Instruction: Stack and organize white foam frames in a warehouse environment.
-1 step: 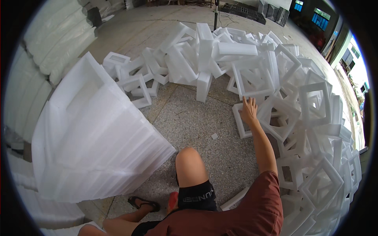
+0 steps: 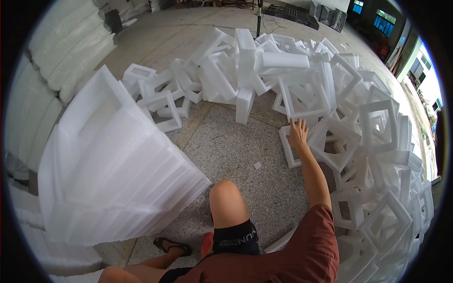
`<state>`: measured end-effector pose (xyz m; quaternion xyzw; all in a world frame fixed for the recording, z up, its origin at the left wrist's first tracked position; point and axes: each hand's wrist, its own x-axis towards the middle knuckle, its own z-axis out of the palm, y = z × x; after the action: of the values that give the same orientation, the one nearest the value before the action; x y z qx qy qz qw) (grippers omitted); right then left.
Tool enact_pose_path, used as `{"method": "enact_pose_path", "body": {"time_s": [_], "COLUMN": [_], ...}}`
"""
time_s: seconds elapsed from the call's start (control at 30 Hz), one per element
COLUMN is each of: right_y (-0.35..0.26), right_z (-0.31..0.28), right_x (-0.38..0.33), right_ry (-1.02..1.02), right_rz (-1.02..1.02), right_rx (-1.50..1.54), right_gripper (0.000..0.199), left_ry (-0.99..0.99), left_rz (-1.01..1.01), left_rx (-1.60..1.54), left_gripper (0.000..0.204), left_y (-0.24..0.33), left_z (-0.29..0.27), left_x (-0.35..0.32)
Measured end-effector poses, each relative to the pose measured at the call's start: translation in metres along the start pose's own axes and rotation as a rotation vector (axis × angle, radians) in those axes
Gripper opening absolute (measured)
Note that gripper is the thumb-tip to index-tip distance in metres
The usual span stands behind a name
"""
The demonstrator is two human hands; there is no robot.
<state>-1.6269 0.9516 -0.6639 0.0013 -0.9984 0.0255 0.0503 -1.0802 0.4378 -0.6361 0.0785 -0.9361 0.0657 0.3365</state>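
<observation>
We record the right hand [image 2: 298, 134] stretched forward, back uppermost, fingers extended and spread, released rather than clenched. It overlaps a white frame [image 2: 286, 147] at the heap's inner edge; whether they touch we cannot tell. Its fingertips lie just beside the lower bar of a second frame [image 2: 311, 113]. The left hand is out of view; its state we cannot tell. We note the heap [image 2: 284, 60] curving from ahead round to the right, a white stack [image 2: 127, 165] at left, and a chip [image 2: 257, 165] on the speckled floor [image 2: 226, 137].
</observation>
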Motion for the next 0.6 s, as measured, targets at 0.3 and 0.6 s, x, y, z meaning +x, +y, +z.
{"method": "enact_pose_path", "body": {"time_s": [0.3, 0.6], "right_y": [0.042, 0.106], "right_z": [0.112, 0.169], "right_x": [0.116, 0.139], "right_ry": [0.004, 0.141], "right_rz": [-0.117, -0.186], "right_rx": [-0.438, -0.665], "right_gripper": [0.054, 0.028], "left_ry": [-0.447, -0.675], "left_rz": [0.100, -0.128], "left_rx": [-0.608, -0.534], "left_gripper": [0.027, 0.030], "left_y": [0.077, 0.050], "left_z": [0.061, 0.096], "left_x": [0.077, 0.031]}}
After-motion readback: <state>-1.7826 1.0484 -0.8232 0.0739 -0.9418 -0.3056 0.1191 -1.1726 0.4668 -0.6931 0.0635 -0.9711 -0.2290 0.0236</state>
